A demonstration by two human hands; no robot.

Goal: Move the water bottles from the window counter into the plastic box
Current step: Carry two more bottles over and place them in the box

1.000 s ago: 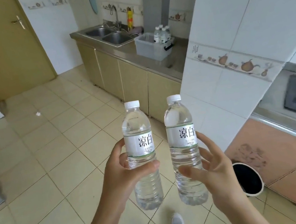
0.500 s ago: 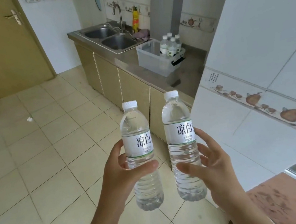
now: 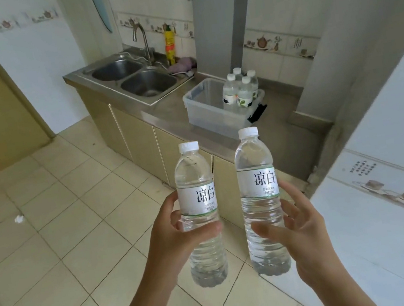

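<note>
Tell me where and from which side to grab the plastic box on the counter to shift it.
Probably grip the plastic box by its two short ends, one hand each, under the rim. It is wide, open-topped and thin-walled. The four bottles crowd the right end, by the black latch, so that end is likely heavier. Both hands are full now.
</note>
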